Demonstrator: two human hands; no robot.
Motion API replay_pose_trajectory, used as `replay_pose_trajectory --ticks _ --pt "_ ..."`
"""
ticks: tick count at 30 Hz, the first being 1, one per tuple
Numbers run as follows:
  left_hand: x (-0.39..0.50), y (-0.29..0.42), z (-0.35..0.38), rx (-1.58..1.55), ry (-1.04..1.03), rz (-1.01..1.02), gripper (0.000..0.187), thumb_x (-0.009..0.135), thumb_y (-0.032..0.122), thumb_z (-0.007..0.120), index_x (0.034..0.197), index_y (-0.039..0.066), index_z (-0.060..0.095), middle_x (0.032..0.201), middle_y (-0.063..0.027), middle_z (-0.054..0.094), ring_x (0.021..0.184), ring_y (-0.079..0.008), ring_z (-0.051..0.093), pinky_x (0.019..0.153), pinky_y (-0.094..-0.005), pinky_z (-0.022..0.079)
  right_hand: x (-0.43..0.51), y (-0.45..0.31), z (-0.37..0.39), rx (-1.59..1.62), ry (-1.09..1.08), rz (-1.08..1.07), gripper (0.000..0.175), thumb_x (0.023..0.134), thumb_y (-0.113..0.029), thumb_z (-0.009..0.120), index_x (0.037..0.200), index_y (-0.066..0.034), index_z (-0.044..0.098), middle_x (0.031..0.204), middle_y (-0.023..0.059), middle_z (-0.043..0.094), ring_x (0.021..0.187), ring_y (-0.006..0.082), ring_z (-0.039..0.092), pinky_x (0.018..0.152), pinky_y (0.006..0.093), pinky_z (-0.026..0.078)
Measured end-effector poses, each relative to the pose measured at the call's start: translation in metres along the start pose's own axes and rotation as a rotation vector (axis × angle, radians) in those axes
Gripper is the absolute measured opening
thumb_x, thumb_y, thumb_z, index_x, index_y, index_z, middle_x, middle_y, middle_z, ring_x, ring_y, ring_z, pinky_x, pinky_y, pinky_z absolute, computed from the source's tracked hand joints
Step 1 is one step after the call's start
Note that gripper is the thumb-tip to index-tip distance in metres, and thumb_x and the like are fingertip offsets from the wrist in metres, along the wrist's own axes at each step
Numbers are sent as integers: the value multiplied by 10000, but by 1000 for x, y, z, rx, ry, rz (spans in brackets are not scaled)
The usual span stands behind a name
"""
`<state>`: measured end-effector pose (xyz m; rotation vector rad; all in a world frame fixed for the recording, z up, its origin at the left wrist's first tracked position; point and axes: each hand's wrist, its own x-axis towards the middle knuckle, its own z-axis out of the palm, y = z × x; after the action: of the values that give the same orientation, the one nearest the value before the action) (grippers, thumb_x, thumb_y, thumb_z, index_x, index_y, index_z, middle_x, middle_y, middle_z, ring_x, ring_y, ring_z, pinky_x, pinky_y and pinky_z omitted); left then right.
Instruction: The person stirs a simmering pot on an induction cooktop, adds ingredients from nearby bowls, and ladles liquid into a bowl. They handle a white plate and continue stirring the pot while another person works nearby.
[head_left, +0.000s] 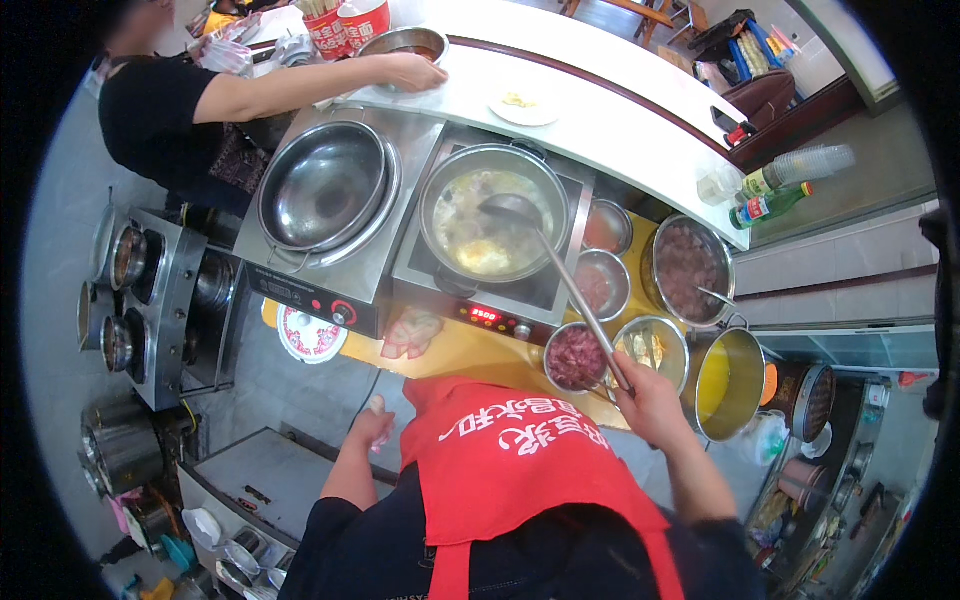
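Note:
My right hand (646, 394) grips the handle of a long metal ladle (574, 289), whose bowl rests in the cloudy broth of a large steel pot (431, 244). A pale yellow, egg-like piece (484, 256) floats at the near side of the broth. The pot stands on an induction cooker (491, 304) with a lit display. My left hand (373, 426) hangs beside my red apron (517, 457), near the yellow ledge; its fingers look curled, and whether something small is in them cannot be told. Right of the cooker, a small steel bowl holds raw red meat (574, 358).
A co-worker's hand (416, 73) reaches over a steel bowl (444, 45) on the white counter. Stacked steel pans (322, 187) sit on the left cooker. Further right are a pot of dark reddish chunks (686, 266), a pot of yellow liquid (712, 382) and a green bottle (772, 208).

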<state>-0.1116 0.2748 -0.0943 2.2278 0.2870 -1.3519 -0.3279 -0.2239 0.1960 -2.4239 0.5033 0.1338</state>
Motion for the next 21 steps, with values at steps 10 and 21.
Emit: replay_pose_trajectory --ticks 10,21 --pt "25 -5 3 27 -18 57 331 927 329 714 899 -1 701 810 -116 744 642 -238 697 628 -410 549 42 0 36 53 46 11 596 923 -146 696 1489 -100 514 1141 239 696 1006 436 687 870 494 556" --pt "-8 2 1 -41 -15 -57 307 912 294 729 877 -11 730 753 -105 725 621 -214 689 601 -402 538 60 -17 20 58 -45 -61 593 915 -138 696 1484 -111 532 1146 240 697 1011 434 691 867 484 561"
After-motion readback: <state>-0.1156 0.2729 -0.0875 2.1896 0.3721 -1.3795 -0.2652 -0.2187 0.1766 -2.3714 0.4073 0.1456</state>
